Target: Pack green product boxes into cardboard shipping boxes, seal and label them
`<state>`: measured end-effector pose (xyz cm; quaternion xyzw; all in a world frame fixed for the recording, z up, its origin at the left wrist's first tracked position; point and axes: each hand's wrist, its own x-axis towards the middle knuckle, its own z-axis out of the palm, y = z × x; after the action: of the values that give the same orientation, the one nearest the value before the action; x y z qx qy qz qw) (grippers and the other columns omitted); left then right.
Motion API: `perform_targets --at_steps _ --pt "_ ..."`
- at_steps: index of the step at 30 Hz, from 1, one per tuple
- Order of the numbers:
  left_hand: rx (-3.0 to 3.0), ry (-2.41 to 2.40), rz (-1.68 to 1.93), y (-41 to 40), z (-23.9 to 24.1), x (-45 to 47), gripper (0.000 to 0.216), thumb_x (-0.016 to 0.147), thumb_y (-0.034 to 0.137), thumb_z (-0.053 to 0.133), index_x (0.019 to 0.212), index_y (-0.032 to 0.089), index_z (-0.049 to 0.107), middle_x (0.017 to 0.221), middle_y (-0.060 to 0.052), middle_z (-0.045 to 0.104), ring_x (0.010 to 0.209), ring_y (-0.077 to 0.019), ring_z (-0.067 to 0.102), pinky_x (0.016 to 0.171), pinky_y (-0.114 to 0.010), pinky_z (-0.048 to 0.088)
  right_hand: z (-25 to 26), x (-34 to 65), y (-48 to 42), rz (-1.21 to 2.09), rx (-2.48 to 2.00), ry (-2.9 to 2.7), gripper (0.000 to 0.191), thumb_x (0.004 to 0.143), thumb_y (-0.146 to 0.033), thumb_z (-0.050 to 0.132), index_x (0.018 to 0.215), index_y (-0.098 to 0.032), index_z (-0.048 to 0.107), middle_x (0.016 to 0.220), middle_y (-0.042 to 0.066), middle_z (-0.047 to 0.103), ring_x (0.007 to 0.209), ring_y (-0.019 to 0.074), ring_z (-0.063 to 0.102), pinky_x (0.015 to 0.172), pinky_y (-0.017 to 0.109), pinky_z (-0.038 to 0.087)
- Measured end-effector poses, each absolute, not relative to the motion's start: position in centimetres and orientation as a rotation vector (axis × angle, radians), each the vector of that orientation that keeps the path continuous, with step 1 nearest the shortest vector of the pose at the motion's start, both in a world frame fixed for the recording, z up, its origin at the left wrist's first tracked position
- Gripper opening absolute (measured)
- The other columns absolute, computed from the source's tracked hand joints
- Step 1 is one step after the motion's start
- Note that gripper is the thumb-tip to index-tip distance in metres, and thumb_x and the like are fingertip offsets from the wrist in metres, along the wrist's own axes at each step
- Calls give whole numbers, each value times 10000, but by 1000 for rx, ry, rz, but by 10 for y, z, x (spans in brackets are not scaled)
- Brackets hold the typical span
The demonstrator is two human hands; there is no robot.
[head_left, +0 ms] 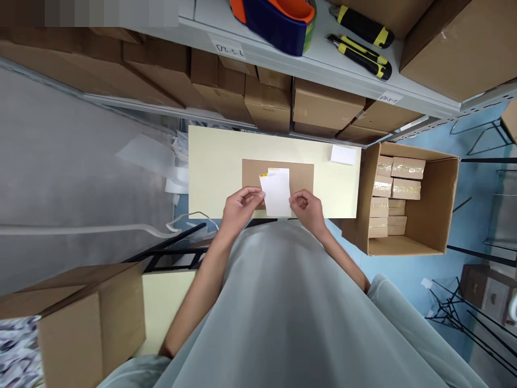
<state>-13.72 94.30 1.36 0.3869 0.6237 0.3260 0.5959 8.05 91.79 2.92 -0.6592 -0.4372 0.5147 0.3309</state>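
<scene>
Two overlapping white paper slips (277, 195), with a small yellow-orange strip at their top edges, are over a flat brown cardboard piece (301, 175). My left hand (241, 207) pinches the left edge of the slips between thumb and fingers. On the other side, my right hand (307, 209) is closed with its fingertips at their right edge. Whether each hand grips one slip or both, I cannot tell. The cardboard lies on a pale yellow table (214, 172).
A white stack of slips (343, 154) lies at the table's right end. Beyond it stands an open carton (436, 215) with several small boxes. Brown boxes (269, 105) line the shelf ahead; above are utility knives (359, 56) and a tape dispenser (278, 24). Another carton (72, 334) is at lower left.
</scene>
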Motion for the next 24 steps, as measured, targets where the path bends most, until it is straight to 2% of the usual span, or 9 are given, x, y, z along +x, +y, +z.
perform_targets --at_steps 3,5,8,10,13,17,20,24 --pt "1009 1518 732 940 3 -142 418 871 601 776 1024 211 776 953 -79 817 886 -236 770 870 -378 655 40 66 910 1227 -1675 -1399 136 955 -359 653 844 -282 649 831 -5 691 656 154 589 696 309 507" --pt "1137 1603 700 937 -1 -145 414 851 519 771 1129 214 776 1050 -81 829 886 -221 764 875 -356 642 47 54 902 1201 -1637 -1574 110 955 -304 660 849 -277 648 910 13 724 696 152 615 698 293 491" --pt "1274 1641 693 931 -3 -150 524 779 386 765 1275 218 755 1145 -74 827 925 -225 764 868 -336 624 54 39 892 1221 -1562 -1737 122 956 -252 681 843 -276 644 936 20 746 722 156 628 685 282 467" --pt "1259 1588 712 928 -4 -153 429 777 382 726 1166 208 779 1038 -64 821 917 -237 760 827 -332 620 55 34 888 1231 -1522 -1751 130 965 -247 682 843 -277 646 931 20 748 717 157 627 685 287 467" --pt "1127 1518 732 926 -6 -154 300 823 465 693 958 207 766 830 -42 765 759 -209 715 735 -326 604 54 36 891 1264 -1534 -1657 117 983 -289 669 867 -280 660 926 18 739 678 149 608 670 297 480" --pt "1056 1486 723 928 -11 -153 372 844 583 746 920 219 764 800 -35 743 687 -176 653 714 -323 577 47 48 904 1324 -1573 -1403 159 973 -382 671 855 -276 668 888 6 715 646 141 591 661 305 513" --pt "1083 1464 699 933 -16 -154 407 845 631 760 896 226 763 784 -34 729 704 -182 634 697 -319 551 34 59 914 1396 -1611 -1202 172 940 -412 698 849 -269 672 755 -26 667 613 144 573 645 302 492" --pt "1212 1485 631 948 -27 -152 351 890 583 714 886 235 757 765 -20 709 704 -181 604 688 -307 509 3 70 930 1482 -1750 -1003 230 923 -448 727 809 -261 660 592 -73 556 563 149 527 619 293 462"
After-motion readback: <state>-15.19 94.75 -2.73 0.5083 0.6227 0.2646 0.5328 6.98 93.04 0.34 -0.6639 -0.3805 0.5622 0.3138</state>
